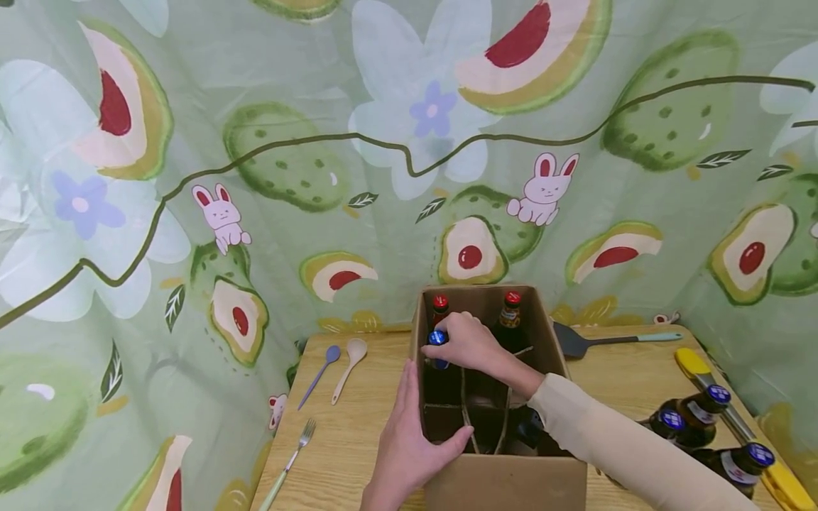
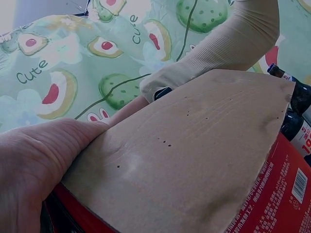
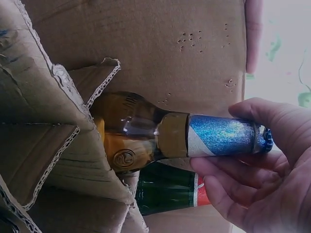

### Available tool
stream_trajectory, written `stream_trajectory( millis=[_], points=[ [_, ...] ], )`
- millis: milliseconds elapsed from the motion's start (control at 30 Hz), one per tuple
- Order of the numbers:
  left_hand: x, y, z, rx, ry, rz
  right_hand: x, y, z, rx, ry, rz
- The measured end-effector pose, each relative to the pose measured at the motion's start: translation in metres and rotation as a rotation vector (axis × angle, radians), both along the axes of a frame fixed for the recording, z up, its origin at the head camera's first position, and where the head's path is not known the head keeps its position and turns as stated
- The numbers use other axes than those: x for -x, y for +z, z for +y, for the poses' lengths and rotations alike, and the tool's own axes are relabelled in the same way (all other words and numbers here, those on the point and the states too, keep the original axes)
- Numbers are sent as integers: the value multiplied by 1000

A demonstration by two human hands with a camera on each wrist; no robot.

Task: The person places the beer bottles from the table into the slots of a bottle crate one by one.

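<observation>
A cardboard box (image 1: 505, 482) with cardboard dividers stands upright on the wooden table. My right hand (image 1: 469, 344) reaches into its far left part. There it pinches the blue-foiled neck of an amber beer bottle (image 3: 221, 136), thumb on one side and fingers on the other; the bottle's lower end is hidden behind a divider. Beside it is a green bottle (image 3: 167, 189) with red foil. Another red-capped bottle (image 1: 511, 312) stands in the far right compartment. My left hand (image 1: 412, 440) holds the box's near left corner, fingers along the outside wall and thumb over the rim.
Several dark bottles (image 1: 703, 411) with blue caps stand right of the box. A spatula (image 1: 575, 342) and yellow-tipped tongs (image 1: 693, 362) lie at the right. On the left are a blue spoon (image 1: 331, 353), a beige spoon (image 1: 356, 349) and a fork (image 1: 305, 434). A printed curtain (image 1: 383, 234) hangs behind.
</observation>
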State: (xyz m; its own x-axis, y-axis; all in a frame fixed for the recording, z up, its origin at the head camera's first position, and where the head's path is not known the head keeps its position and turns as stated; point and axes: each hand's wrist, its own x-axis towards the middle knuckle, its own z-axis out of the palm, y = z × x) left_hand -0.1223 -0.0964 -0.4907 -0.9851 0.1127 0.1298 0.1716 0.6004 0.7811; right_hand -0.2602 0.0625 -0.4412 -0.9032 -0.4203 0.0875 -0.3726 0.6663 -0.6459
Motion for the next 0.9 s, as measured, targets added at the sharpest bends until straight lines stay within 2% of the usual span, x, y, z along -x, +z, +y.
stream_trajectory(
  millis=[300, 433, 533, 633, 733, 900],
  points=[
    [-1, 2, 0, -7, -2, -11, 1, 5, 2, -30, 77, 14],
    [-1, 3, 0, 8, -9, -29, 5, 10, 7, -48, 157, -11],
    [-1, 4, -1, 21, -10, -35, 8, 18, 11, -22, 240, -53],
    [-1, 3, -2, 39, -8, -33, 11, 32, 18, 14, 319, -75],
    [0, 4, -1, 40, -10, -30, 9, 54, 31, 21, 380, -67],
    [-1, 6, -2, 31, -2, -45, -11, 98, 59, -3, 408, 16]
  ],
)
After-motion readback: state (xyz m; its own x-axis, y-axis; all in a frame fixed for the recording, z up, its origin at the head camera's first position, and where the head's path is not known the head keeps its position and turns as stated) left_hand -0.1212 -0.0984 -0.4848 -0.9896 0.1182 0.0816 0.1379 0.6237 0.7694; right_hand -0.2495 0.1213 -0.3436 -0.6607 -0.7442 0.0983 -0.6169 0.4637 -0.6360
